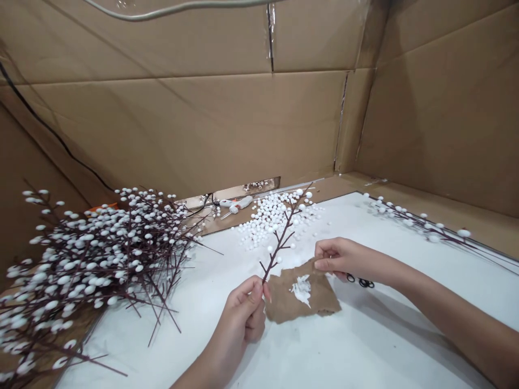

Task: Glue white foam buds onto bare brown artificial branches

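My left hand (pixel 247 308) is closed around the lower end of a dark brown artificial twig (pixel 279 246), which slants up and away with a few white berries and several bare side tips. With thumb and fingers together, my right hand (pixel 334 256) pinches the far right corner of a piece of brown cardboard (pixel 284 302). A smear of white paste (pixel 302 290) lies in the middle of that piece. Just beyond the twig, loose white berries (pixel 263 216) are heaped on the white tabletop (pixel 324 351). Small black rings (pixel 360 281) lie under my right wrist.
A big pile of berry twigs (pixel 109 254) fills the left side, its stems sticking out over the table. Behind the loose berries rests a white glue gun (pixel 239 204). More berry twigs (pixel 421 221) lie at the right edge. Cardboard walls (pixel 182 124) enclose the back and sides.
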A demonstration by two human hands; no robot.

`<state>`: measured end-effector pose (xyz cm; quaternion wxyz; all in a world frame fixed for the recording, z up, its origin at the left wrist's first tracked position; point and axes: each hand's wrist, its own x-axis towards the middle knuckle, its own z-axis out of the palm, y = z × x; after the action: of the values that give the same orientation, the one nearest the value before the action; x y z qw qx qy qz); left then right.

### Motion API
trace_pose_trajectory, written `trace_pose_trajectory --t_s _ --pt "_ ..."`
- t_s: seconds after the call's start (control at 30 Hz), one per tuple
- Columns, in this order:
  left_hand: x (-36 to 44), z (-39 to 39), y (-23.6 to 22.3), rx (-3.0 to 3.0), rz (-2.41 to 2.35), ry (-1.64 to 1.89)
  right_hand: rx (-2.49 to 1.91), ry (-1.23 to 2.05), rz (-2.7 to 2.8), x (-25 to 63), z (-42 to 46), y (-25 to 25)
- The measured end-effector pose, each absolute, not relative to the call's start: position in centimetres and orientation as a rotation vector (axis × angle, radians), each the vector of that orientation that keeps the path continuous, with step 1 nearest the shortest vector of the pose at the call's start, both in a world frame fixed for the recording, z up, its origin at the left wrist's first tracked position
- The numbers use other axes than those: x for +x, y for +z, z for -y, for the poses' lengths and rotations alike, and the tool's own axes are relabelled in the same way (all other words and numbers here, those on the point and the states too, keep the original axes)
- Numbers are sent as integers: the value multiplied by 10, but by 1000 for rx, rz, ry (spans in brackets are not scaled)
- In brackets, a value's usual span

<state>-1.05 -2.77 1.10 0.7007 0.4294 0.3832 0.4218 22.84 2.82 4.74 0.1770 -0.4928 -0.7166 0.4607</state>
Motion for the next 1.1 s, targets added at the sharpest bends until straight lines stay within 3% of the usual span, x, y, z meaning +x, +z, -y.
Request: trace_pose_trajectory --t_s 0.17,0.67,1.1 --pt "-10 28 11 960 -857 953 -1281 1337 1795 229 -33 47" --pt "-11 27 10 986 -884 929 -954 1863 1244 220 -21 53" --pt "-12 26 8 968 -881 930 -933 1901 1172 220 -21 53"
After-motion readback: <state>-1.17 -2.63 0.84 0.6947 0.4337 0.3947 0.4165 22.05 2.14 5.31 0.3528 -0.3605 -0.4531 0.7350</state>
